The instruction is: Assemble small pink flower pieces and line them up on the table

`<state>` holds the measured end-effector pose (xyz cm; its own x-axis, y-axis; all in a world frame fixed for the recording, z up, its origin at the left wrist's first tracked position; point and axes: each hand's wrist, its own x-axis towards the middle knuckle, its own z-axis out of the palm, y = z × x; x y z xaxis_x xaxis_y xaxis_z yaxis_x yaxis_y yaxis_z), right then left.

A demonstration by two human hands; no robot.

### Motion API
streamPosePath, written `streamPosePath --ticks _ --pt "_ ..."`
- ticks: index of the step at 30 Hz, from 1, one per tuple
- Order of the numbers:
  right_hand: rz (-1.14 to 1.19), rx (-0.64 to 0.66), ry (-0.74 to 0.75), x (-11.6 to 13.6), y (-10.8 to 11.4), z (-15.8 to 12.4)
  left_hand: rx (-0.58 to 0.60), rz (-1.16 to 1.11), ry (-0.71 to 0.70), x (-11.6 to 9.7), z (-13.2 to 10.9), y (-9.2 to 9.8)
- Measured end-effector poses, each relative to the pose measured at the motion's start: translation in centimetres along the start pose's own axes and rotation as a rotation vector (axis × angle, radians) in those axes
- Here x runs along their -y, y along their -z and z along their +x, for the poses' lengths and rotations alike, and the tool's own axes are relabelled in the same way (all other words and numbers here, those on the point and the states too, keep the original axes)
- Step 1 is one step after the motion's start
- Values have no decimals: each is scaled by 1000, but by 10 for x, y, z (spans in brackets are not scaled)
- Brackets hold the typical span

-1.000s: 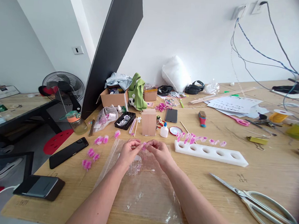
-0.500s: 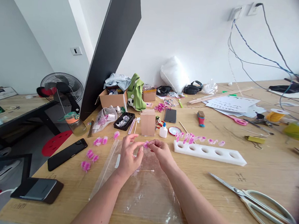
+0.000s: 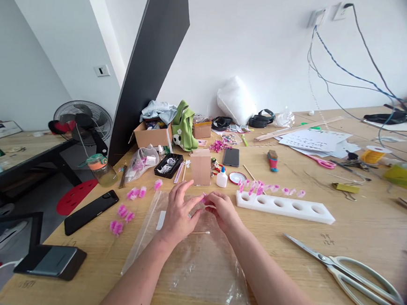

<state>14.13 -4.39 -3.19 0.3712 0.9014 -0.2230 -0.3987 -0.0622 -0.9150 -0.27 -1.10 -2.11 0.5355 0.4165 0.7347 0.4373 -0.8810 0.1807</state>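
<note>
Above the clear plastic bag [image 3: 211, 275], my right hand [image 3: 223, 211] pinches a small pink and white flower piece [image 3: 204, 199], mostly covered by the fingers. Beside it, my left hand [image 3: 182, 212] has its fingers spread and thumb apart; the index fingertip is close to the piece, and whether it touches cannot be made out. A cotton swab [image 3: 202, 232] lies on the bag beneath my hands. To the left are several fluffy pink pieces [image 3: 116, 227]. On the right, a white foam block [image 3: 283, 208] with round holes has pink pieces along its back edge.
Large scissors [image 3: 332, 262] lie at the right. A glue bottle [image 3: 222, 177], a cardboard piece [image 3: 201, 167] and a black tray [image 3: 169, 165] stand beyond my hands. A black phone [image 3: 91, 212] and a power bank [image 3: 50, 260] are near the left edge.
Both hands have shifted slightly right with the pink piece. My left hand has turned a little, its index finger and thumb nearer to my right fingers. The camera view has shifted slightly.
</note>
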Motion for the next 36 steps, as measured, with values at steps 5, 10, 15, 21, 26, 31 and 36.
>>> streamPosePath --ticks 5,10,15,21,26,31,36 --pt "90 -14 -66 0 0 0 2 -15 -18 -2 0 2" --pt "210 -72 -140 5 2 3 -57 -210 89 -1 -2 10" --pt "278 -2 -249 8 2 2 -94 -235 205 8 -2 3" --pt "255 79 -265 5 -1 -1 -30 -152 46 8 -1 -6" --pt "185 65 -254 2 -1 0 -19 -114 -18 8 -1 -6" --pt "153 62 -245 -4 -2 2 6 -66 -36 7 -2 -5" --pt "142 69 -236 -5 -1 2 42 -45 -19 6 -3 -4"
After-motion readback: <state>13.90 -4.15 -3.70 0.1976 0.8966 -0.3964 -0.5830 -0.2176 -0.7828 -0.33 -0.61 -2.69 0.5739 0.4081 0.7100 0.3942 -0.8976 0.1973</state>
